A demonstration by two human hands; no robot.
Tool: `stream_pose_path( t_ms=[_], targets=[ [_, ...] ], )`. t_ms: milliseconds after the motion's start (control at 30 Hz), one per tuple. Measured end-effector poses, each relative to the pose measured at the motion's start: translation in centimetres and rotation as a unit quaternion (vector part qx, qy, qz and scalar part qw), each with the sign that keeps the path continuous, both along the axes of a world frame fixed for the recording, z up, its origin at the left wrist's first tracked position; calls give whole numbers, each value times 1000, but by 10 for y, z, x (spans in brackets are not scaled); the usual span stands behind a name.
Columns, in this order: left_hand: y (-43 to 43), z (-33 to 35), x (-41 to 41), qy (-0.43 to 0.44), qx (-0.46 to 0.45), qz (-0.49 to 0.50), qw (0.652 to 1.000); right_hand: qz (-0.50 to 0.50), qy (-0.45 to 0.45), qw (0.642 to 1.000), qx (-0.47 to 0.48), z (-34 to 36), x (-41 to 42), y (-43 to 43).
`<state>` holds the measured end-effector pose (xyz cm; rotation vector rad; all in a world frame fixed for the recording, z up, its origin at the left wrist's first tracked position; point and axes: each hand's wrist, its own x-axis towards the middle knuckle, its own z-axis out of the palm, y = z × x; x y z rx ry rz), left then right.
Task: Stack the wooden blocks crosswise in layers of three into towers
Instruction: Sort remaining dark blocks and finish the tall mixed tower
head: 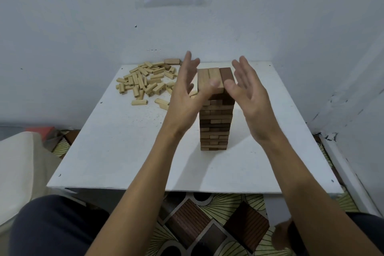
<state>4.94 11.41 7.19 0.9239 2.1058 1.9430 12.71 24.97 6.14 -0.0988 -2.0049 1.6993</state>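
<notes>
A tall tower of wooden blocks [216, 122] stands near the middle of the white table [124, 152], built of crosswise layers in mixed brown tones. Its top layer [215, 78] shows three blocks side by side, the right one darkest. My left hand [187, 91] is beside the tower's upper left with fingers straight and spread, its thumb near the top layer's front edge. My right hand [248, 93] mirrors it on the right, palm facing the tower. Whether either hand touches the tower I cannot tell. Neither holds a block.
A loose heap of pale wooden blocks [145, 81] lies at the table's far left corner, with a darker block [172, 61] at its back. Walls close off the far and right sides. A patterned floor [207, 224] shows below the near edge.
</notes>
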Motion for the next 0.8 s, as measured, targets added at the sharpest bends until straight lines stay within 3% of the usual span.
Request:
stream_pose_path(
  t_ms=[133, 333, 800],
  targets=[
    [-12, 3, -21, 38, -49, -64, 996, 57, -29, 996, 69, 8, 3, 20],
    [-14, 17, -39, 87, -123, -108, 983, 85, -43, 992, 78, 13, 2, 32],
    [-2, 23, -43, 117, -120, -137, 976, 96, -51, 993, 43, 9, 2, 29]
  ],
)
